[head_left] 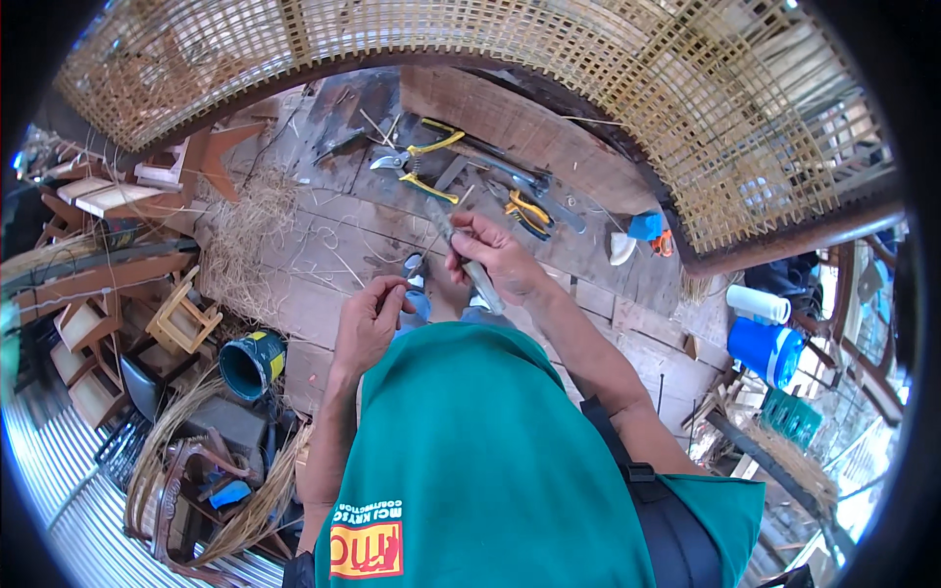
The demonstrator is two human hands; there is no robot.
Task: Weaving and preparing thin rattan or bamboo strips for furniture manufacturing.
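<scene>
In the head view, a knife (469,257) with a grey blade and a pale handle sits slantwise in the right hand (498,257), blade tip pointing up and away, handle end sticking out below the fist. The fingers are wrapped tight around the handle. A thin pale cane strip (428,257) runs from the blade down toward the left hand (368,321), whose thumb and forefinger are pinched together on its lower end; the strip is too fine to follow all the way.

Both hands hover over a worn wooden floor (323,245) of rough grey planks strewn with loose straw-like fibres (250,235). Beyond the hands lie yellow-handled shears (423,162) and orange-handled pliers (527,214), well apart from the grip. An open-weave cane panel (549,49) in a dark curved frame arches across the top. To the left stand a teal tin (251,363) lying on its side and small wooden stools (181,318); to the right, a blue jug (767,350).
</scene>
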